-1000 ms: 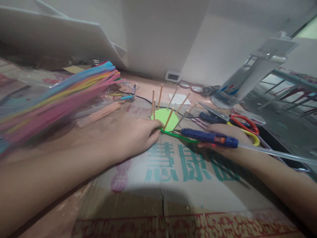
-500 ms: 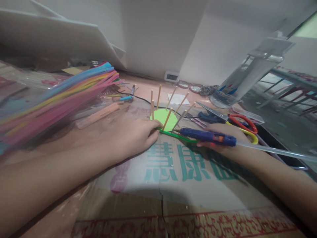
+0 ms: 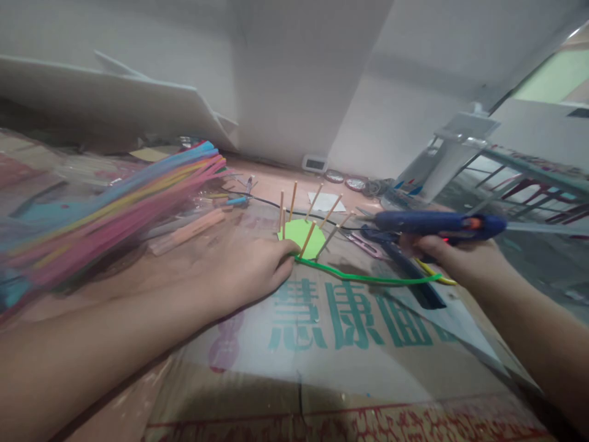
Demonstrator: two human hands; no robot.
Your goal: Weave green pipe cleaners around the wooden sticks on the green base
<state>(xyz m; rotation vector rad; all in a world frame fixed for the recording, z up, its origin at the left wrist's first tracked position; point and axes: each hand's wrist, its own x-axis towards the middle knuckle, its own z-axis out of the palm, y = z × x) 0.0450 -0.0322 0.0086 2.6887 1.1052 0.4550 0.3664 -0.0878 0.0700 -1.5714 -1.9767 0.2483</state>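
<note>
A light-green disc (image 3: 301,236) lies on the printed cardboard (image 3: 257,393), with several thin wooden sticks (image 3: 293,199) standing up around its edge. My left hand (image 3: 260,264) is closed at the disc's near edge, thumb and finger pressing the end of a green pipe cleaner (image 3: 368,278) there. From those fingers the pipe cleaner runs loose to the right across the cardboard. My right hand (image 3: 455,255) grips a dark blue hot glue gun (image 3: 437,224), raised to the right of the disc. A clear glue stick pokes out of its back end, and a small red light shows.
To the left lies a bundle of coloured pipe cleaners (image 3: 138,209) in plastic. Behind the right hand stands a clear pump bottle (image 3: 427,166). A small digital display (image 3: 315,164) and a white paper piece (image 3: 327,201) are at the back. Scissors with yellow handles lie partly hidden at right.
My right hand has moved the glue gun away from the disc's edge, up and to the right. More of the green pipe cleaner now shows. My left hand keeps its place at the disc.
</note>
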